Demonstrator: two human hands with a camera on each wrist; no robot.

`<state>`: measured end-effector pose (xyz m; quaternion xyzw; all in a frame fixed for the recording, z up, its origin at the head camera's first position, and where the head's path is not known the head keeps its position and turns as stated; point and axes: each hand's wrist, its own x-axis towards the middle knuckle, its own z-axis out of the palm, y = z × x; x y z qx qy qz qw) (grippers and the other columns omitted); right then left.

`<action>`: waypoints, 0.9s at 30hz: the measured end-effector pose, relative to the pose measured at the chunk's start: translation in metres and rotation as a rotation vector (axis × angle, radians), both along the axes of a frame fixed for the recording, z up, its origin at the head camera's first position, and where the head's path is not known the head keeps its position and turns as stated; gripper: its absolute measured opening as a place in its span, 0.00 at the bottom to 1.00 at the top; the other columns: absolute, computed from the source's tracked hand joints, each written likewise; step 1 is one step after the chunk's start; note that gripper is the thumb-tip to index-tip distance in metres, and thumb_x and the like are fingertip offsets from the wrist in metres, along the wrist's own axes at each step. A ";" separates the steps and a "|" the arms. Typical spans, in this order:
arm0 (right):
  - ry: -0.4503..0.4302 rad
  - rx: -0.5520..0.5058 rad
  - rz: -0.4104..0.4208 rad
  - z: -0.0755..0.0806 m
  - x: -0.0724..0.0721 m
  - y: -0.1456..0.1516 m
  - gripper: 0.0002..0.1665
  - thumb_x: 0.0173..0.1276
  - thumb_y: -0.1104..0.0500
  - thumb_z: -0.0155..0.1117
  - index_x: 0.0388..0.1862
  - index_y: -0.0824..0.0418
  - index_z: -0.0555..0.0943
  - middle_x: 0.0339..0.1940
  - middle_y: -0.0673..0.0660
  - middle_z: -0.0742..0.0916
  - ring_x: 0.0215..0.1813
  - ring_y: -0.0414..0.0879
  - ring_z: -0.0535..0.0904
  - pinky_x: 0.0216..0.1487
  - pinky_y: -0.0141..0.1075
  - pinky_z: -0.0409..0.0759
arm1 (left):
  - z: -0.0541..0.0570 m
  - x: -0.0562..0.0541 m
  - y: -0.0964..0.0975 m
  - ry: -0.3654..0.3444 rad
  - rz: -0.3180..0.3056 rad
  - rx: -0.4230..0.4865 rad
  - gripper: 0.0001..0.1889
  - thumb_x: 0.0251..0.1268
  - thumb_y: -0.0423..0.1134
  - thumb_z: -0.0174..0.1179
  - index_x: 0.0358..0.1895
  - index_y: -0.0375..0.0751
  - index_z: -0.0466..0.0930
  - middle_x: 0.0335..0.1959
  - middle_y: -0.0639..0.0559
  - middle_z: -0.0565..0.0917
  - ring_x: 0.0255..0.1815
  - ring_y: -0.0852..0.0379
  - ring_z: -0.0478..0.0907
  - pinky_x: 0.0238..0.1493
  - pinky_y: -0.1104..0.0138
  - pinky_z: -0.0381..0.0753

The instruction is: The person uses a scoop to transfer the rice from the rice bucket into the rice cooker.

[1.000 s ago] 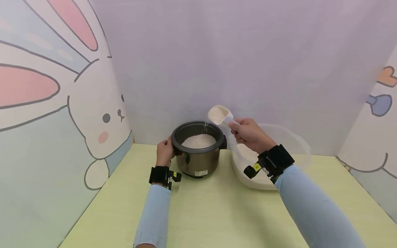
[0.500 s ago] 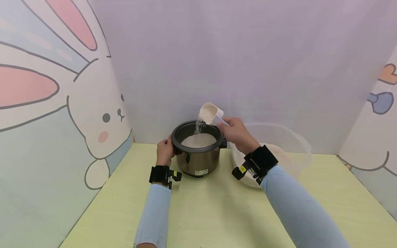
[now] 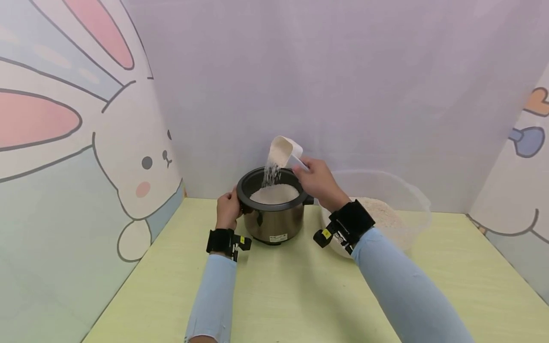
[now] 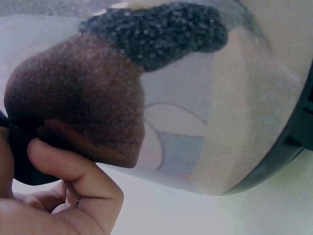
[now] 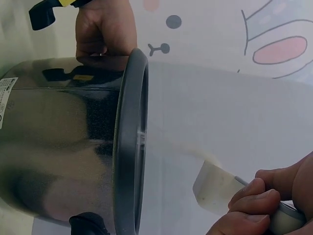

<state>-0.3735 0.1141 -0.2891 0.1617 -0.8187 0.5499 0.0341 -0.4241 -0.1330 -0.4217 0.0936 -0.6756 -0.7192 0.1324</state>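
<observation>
A dark, glossy rice cooker (image 3: 274,221) stands near the back wall, its top uncovered and white rice (image 3: 275,194) inside. My left hand (image 3: 227,209) grips the black side handle (image 4: 29,156), thumb and fingers curled round it in the left wrist view. Above the cooker, my right hand (image 3: 319,183) holds a white measuring scoop (image 3: 293,148) by its handle. The scoop is tipped to the left, and a stream of rice (image 3: 271,175) falls from its lip into the pot. In the right wrist view the scoop (image 5: 215,188) hangs beyond the cooker's rim (image 5: 128,147).
To the right of the cooker, a large translucent tub (image 3: 425,205) holds more rice (image 3: 379,214), partly behind my right forearm. A pale curtain (image 3: 343,85) rises behind, and a wall printed with a rabbit (image 3: 137,166) borders the left of the yellow-green table (image 3: 274,295).
My right hand has moved left with the scoop, from the cooker's right edge to over the pot, tilting it further. The rice stream has thickened. My left hand stays on the handle.
</observation>
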 end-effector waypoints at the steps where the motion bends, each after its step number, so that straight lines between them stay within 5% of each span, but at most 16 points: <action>1: 0.007 0.009 -0.001 0.000 0.000 -0.001 0.16 0.85 0.57 0.50 0.60 0.68 0.75 0.32 0.57 0.70 0.32 0.48 0.63 0.37 0.40 0.63 | 0.000 0.000 0.000 -0.003 0.002 -0.001 0.22 0.81 0.54 0.52 0.33 0.40 0.74 0.21 0.54 0.69 0.17 0.61 0.66 0.22 0.70 0.70; 14: 0.166 0.204 -0.083 0.002 -0.005 0.012 0.14 0.84 0.57 0.51 0.55 0.66 0.77 0.29 0.58 0.71 0.27 0.49 0.66 0.33 0.41 0.67 | -0.001 -0.003 0.002 -0.008 -0.008 -0.005 0.23 0.81 0.55 0.51 0.32 0.40 0.73 0.20 0.55 0.68 0.16 0.62 0.65 0.20 0.70 0.68; 21: 0.302 0.306 -0.123 -0.009 -0.014 0.025 0.10 0.82 0.60 0.53 0.43 0.66 0.76 0.26 0.57 0.74 0.25 0.49 0.69 0.32 0.41 0.68 | -0.001 -0.002 0.002 0.003 -0.011 -0.002 0.22 0.81 0.54 0.51 0.32 0.40 0.74 0.19 0.55 0.67 0.16 0.61 0.65 0.23 0.68 0.69; 27: 0.315 0.325 -0.162 -0.017 -0.018 0.028 0.09 0.81 0.62 0.53 0.44 0.67 0.77 0.26 0.59 0.75 0.26 0.51 0.70 0.33 0.42 0.68 | -0.004 -0.004 0.003 0.008 -0.006 -0.003 0.22 0.81 0.54 0.52 0.31 0.41 0.73 0.18 0.56 0.67 0.16 0.61 0.65 0.23 0.67 0.70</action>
